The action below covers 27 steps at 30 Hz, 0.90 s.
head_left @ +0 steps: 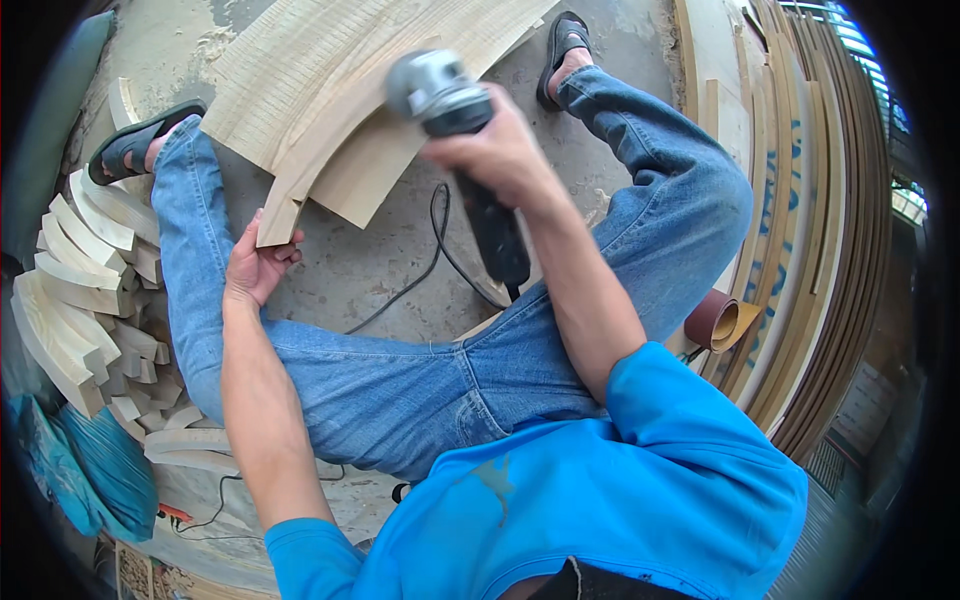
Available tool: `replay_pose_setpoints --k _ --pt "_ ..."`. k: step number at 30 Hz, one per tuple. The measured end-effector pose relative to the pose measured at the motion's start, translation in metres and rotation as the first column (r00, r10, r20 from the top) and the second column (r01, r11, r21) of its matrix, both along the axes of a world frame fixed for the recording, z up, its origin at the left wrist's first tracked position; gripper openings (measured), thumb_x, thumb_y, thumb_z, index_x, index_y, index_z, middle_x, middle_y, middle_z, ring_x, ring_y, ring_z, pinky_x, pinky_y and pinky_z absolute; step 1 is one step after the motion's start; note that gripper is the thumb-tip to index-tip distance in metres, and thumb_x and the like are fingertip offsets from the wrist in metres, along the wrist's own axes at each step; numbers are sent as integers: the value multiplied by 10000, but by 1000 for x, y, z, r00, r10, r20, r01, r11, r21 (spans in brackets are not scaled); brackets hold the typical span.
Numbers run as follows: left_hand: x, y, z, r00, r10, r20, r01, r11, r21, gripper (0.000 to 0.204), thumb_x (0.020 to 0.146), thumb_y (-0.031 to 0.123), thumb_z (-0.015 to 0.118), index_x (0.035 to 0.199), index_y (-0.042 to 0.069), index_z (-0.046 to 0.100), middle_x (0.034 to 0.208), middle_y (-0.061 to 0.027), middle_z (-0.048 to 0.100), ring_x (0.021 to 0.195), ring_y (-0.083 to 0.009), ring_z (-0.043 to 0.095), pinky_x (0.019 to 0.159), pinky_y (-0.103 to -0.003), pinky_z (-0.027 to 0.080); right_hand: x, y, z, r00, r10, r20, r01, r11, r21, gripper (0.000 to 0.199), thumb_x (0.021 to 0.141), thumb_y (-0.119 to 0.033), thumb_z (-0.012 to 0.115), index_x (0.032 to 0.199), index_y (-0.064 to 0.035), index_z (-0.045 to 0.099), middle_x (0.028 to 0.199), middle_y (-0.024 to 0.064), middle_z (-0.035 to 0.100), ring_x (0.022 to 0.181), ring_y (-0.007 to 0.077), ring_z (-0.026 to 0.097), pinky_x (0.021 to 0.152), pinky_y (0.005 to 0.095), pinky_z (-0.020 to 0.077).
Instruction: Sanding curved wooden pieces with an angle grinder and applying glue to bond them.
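Observation:
My right hand (500,150) is wrapped round the body of an angle grinder (497,240). The tool's head is blurred and lies over the far part of a curved wooden piece (325,145); whether its disc touches the wood cannot be made out. Down at the near end of that piece, my left hand (262,262) grips it with the fingers curled underneath. The curved piece rests on wide pale boards (290,70) lying between my feet. A small dark notch or knot shows near its held end.
Several curved wooden pieces (75,325) are piled at the left, near a blue plastic bag (105,470). Long boards (800,230) are stacked along the right, beside a sandpaper roll (708,322). A black cord (425,270) loops over the concrete floor between my legs.

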<state>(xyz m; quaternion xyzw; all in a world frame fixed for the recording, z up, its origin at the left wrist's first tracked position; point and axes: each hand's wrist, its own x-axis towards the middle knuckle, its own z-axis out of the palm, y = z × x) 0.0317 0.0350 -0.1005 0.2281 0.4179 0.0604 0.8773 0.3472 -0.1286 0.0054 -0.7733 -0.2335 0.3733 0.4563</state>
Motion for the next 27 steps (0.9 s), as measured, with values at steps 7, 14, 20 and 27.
replay_pose_setpoints --k 7,14,20,27 --pt "-4 2 -14 999 52 -1 -52 998 -45 440 1013 462 515 1165 63 619 910 -131 693 628 -119 484 702 -330 461 -94 23 11 900 427 -83 -435 893 -120 857 600 -177 831 1346 35 466 1112 260 684 1043 341 695 920 372 559" --pt "0 -1 1 1000 -12 -19 12 1000 10 458 1017 464 518 1197 55 619 928 -123 688 646 -121 495 712 -341 472 -63 34 17 974 208 -90 -221 959 -175 832 634 -151 821 1355 36 449 1056 240 687 905 299 711 812 364 598" --pt "-11 3 -5 998 -28 53 29 999 -20 475 1022 473 506 1201 47 618 939 -150 693 661 -129 511 714 -346 476 35 27 -3 987 -117 -106 115 993 -27 526 651 -76 864 1087 0 581 825 80 650 633 156 621 531 309 512" --pt "4 0 5 999 -4 -36 6 998 57 396 1012 377 548 1201 40 636 996 -142 710 730 -135 584 720 -328 484 56 6 10 956 -192 -222 220 969 109 295 770 -130 824 955 -12 626 776 58 642 624 160 654 521 305 538"
